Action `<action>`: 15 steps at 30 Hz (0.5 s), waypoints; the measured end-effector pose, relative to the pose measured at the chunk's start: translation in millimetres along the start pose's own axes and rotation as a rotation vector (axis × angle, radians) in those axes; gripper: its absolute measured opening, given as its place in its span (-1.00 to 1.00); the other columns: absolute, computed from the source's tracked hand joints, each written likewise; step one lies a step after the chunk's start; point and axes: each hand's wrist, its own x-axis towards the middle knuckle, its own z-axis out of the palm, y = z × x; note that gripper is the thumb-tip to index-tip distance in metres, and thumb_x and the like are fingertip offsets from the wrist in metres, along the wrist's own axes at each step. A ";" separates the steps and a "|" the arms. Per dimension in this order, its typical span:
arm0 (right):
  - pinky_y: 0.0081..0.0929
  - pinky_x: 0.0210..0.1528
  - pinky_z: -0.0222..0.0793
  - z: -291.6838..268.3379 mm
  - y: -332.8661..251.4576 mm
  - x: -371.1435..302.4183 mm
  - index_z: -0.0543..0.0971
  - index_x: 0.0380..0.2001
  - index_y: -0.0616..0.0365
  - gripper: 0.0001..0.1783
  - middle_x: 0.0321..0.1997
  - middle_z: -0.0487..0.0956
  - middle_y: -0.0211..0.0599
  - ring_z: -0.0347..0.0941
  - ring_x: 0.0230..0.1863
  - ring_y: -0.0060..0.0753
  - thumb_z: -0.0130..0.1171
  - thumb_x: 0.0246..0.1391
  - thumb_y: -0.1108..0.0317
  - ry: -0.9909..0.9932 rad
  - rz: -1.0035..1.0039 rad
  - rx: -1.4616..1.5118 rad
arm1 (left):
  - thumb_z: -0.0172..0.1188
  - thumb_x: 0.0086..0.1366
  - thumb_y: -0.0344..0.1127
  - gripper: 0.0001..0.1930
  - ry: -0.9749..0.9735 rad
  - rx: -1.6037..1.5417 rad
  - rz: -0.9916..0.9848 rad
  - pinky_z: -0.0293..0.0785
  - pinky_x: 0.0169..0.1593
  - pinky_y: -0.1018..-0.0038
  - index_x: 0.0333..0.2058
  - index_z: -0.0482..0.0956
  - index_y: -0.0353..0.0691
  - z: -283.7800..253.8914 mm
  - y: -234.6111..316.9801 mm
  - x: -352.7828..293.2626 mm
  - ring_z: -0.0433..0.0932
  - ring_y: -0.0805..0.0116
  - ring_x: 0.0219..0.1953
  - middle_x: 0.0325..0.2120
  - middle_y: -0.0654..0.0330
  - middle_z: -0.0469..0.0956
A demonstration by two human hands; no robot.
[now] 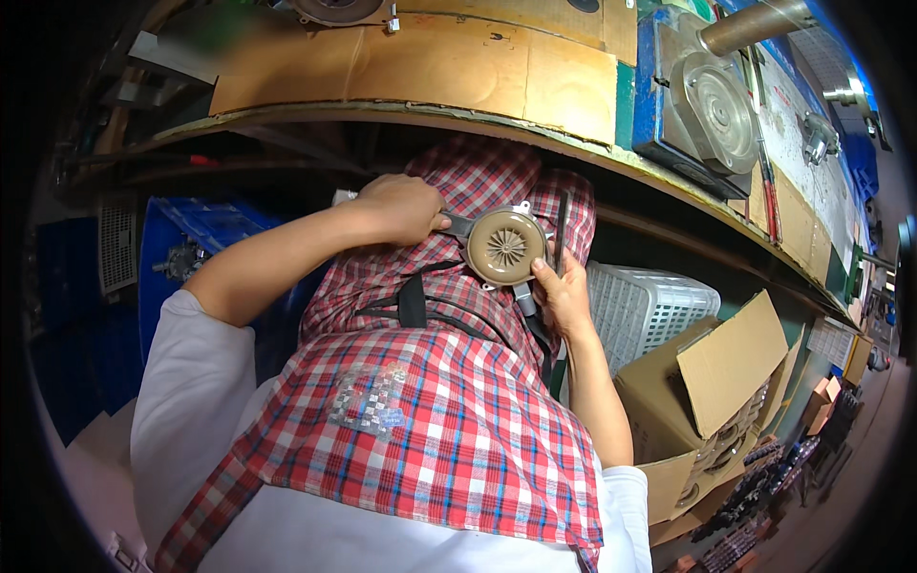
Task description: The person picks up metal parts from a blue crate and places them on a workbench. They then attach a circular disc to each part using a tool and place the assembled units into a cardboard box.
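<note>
Above my lap is a round tan blower housing with a finned fan wheel at its centre. Small lugs stick out from its rim, and a grey outlet stub points down toward me. My right hand grips the housing's right edge, thumb on its face. A dark thin bar rises beside those fingers; whether they hold it I cannot tell. Closed, my left hand holds a grey flat strip that reaches the housing's left side. Whether the strip joins the housing is unclear.
A cardboard-covered workbench runs across ahead, with a metal fixture on its right. To my right stand a white plastic crate and an open cardboard box with round parts inside. A blue bin is at my left.
</note>
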 end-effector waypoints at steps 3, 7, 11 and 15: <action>-0.66 -0.60 0.07 -2.5 2.3 -0.5 0.49 0.00 0.13 -0.69 -0.53 0.41 -0.58 0.19 -0.64 -0.71 0.22 0.24 0.29 0.020 0.000 0.006 | 0.13 0.31 0.03 -0.62 -0.029 -0.052 0.031 0.48 -0.15 0.08 -0.30 0.70 -0.18 -1.6 -5.8 8.4 0.61 -0.11 -0.29 -0.43 -0.06 0.64; -0.40 -0.28 0.43 -12.3 -5.4 -3.5 0.48 0.08 0.25 -0.58 -0.28 0.60 -0.15 0.54 -0.35 -0.23 0.22 0.22 0.30 0.182 -0.459 -0.672 | 0.22 0.13 0.28 -0.42 0.068 -0.080 0.016 0.51 -0.12 0.15 -0.24 0.73 -0.18 6.6 -3.0 9.7 0.64 -0.05 -0.28 -0.41 -0.09 0.65; -0.19 -0.11 0.44 -36.2 -41.7 -33.0 0.51 0.00 0.20 -0.59 -0.26 0.61 0.03 0.57 -0.17 0.09 0.14 0.27 0.11 0.378 -0.261 -0.893 | 0.21 0.14 0.30 -0.42 0.106 -0.062 -0.017 0.54 -0.16 0.17 -0.27 0.74 -0.16 7.3 -2.7 10.1 0.66 -0.01 -0.32 -0.43 -0.06 0.66; -0.13 -0.35 0.34 -64.9 -54.2 -51.5 0.47 -0.26 0.11 -0.70 -0.56 0.51 -0.07 0.54 -0.41 0.04 0.02 0.32 0.08 0.141 -0.060 -0.886 | 0.22 0.14 0.30 -0.43 0.141 -0.077 -0.011 0.54 -0.19 0.16 -0.28 0.75 -0.15 10.3 -3.4 10.4 0.66 0.00 -0.33 -0.46 -0.06 0.66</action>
